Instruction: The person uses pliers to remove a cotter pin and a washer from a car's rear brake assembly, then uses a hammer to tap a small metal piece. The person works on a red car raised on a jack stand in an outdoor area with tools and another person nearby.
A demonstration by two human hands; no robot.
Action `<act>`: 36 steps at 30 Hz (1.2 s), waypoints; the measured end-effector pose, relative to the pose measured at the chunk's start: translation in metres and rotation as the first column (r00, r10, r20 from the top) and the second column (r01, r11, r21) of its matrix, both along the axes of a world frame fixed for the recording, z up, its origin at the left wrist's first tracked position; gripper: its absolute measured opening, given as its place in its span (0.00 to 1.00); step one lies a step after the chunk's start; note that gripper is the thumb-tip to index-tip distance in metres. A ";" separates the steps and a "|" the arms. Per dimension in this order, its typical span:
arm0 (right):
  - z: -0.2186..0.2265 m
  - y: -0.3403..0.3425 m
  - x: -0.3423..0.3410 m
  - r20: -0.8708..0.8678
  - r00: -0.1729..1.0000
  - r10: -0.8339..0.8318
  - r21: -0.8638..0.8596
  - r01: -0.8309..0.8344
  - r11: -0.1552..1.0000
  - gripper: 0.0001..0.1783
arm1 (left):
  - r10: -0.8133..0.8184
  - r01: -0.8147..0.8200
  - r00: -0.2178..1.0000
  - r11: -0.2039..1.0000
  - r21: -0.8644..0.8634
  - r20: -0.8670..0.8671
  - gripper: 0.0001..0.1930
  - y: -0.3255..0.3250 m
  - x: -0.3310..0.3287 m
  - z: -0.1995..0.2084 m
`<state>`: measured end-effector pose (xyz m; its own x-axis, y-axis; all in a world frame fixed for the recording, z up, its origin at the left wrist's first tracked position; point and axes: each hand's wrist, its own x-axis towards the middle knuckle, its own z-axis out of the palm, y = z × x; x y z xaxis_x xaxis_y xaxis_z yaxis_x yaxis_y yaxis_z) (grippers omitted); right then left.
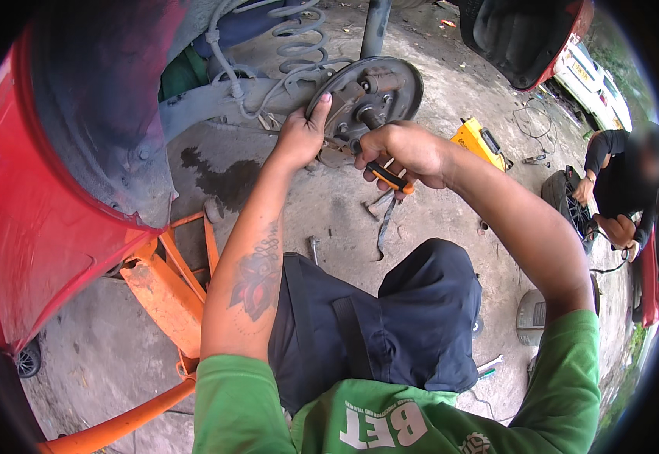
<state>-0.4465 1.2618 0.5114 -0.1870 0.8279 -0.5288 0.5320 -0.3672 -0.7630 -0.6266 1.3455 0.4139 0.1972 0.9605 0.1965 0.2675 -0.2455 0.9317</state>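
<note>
In front of me is a drum brake assembly: a round, dark backing plate [403, 76] with a wheel cylinder [383, 82], a brake shoe [342, 108] and a hub spindle [369, 116]. My left hand [303, 138] is closed on the left edge of the plate, thumb upward against it and fingers mostly hidden. Just below the spindle, my right hand [411, 154] is wrapped round a hand tool with a black and orange handle [390, 178]. That tool's working end is hidden behind my fingers, at the lower part of the brake.
A red car body [11, 204] and an orange floor jack [161, 291] stand at left. Above hangs a coil spring [303, 41]. A hammer [380, 203] and wrench [314, 250] lie on the concrete. Right are a yellow case [478, 142] and another person [617, 181] handling a wheel [564, 198].
</note>
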 end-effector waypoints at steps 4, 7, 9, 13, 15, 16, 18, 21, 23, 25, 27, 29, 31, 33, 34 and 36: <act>-0.024 -0.007 0.006 -0.075 0.995 0.072 0.062 -0.067 0.996 0.17 | -0.030 0.030 1.000 0.999 -0.027 -0.009 0.41 0.001 -0.002 0.001; -0.045 -0.010 0.005 -0.149 0.973 0.175 0.224 -0.139 0.965 0.16 | 0.008 -0.007 0.999 0.999 0.041 -0.039 0.42 0.001 -0.001 0.000; -0.054 -0.013 0.007 -0.153 0.981 0.120 0.229 -0.083 0.970 0.15 | 0.094 -0.089 0.995 0.985 0.146 -0.026 0.43 0.000 0.001 -0.003; -0.056 -0.012 0.008 -0.152 0.987 0.049 0.230 -0.013 0.973 0.16 | 0.123 -0.118 0.992 0.986 0.116 -0.034 0.43 0.000 0.004 -0.005; -0.053 -0.010 0.008 -0.172 0.985 0.008 0.199 0.027 0.980 0.17 | 0.132 -0.129 0.991 0.983 0.129 -0.014 0.43 -0.001 0.005 -0.004; -0.053 -0.010 0.007 -0.180 0.984 0.002 0.185 0.032 0.982 0.17 | 0.133 -0.131 0.991 0.985 0.111 -0.012 0.42 -0.002 0.006 -0.004; -0.054 -0.009 0.006 -0.193 0.981 -0.020 0.168 0.053 0.984 0.18 | 0.132 -0.132 0.991 0.988 0.075 -0.005 0.42 -0.004 0.006 -0.002; -0.060 -0.010 0.004 -0.237 0.971 -0.019 0.170 0.061 0.984 0.17 | 0.141 -0.139 0.989 0.989 0.043 -0.034 0.42 -0.006 0.005 0.003; -0.065 -0.011 0.003 -0.309 0.951 0.020 0.170 0.034 0.985 0.16 | 0.042 -0.042 0.999 0.999 -0.016 -0.003 0.42 -0.007 0.003 0.007; -0.068 -0.014 0.001 -0.340 0.940 0.003 0.189 0.065 0.980 0.16 | -0.007 0.007 1.000 0.999 -0.052 -0.002 0.43 -0.007 0.001 0.011; -0.069 -0.018 -0.005 -0.357 0.934 -0.035 0.185 0.108 0.977 0.15 | -0.010 0.007 0.999 0.998 -0.069 -0.038 0.43 -0.007 0.000 0.014; -0.069 -0.024 -0.013 -0.289 0.954 -0.076 0.217 0.143 0.966 0.16 | 0.003 -0.011 0.997 0.994 -0.107 -0.076 0.43 -0.007 -0.001 0.015; -0.070 -0.030 -0.025 -0.076 0.992 -0.103 0.363 0.124 0.923 0.17 | 0.007 -0.016 0.996 0.995 -0.102 -0.090 0.44 -0.006 -0.001 0.015; -0.073 -0.038 -0.036 0.006 0.989 -0.149 0.426 0.132 0.895 0.18 | -0.012 0.006 0.997 0.997 -0.077 -0.079 0.44 -0.006 -0.002 0.013; -0.076 -0.041 -0.041 0.041 0.984 -0.176 0.446 0.140 0.884 0.19 | 0.048 -0.054 0.994 0.997 -0.062 -0.097 0.42 -0.006 -0.001 0.011; -0.080 -0.047 -0.050 0.058 0.972 -0.228 0.509 0.168 0.844 0.20 | 0.085 -0.084 0.996 0.996 0.035 -0.024 0.42 -0.008 0.001 0.005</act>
<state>-0.4963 1.2149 0.4311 0.0444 0.9981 -0.0430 0.5813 -0.0608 -0.8114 -0.6258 1.3377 0.4186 0.1210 0.9668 0.2253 0.3123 -0.2525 0.9158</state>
